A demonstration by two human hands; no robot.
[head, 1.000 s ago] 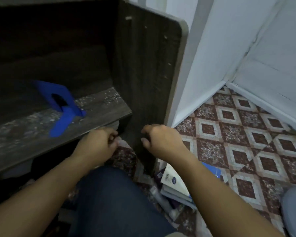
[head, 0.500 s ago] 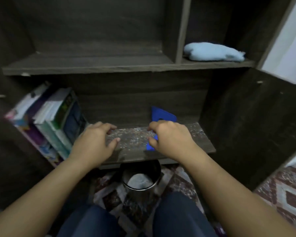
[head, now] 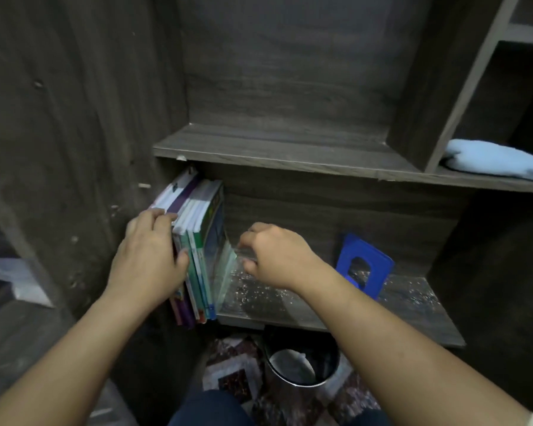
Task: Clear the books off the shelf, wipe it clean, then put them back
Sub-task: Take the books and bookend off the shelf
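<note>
A row of books stands upright at the left end of the dusty lower shelf, against the side wall. My left hand grips the leftmost books, fingers over their top edges and thumb on the spines. My right hand hovers over the shelf just right of the row, fingers curled in, knuckles up, fingertips close to the clear cover of the rightmost book. Nothing shows inside that hand. A blue bookend stands on the shelf further right.
A light blue cloth lies in the upper right compartment. The shelf above the books is bare. A shiny metal bin sits on the patterned tile floor under the lower shelf. My knees are at the bottom edge.
The view swung left from the floor corner to the shelf's left end. My left hand moved from the shelf edge onto the books, and my right hand moved left away from the bookend.
</note>
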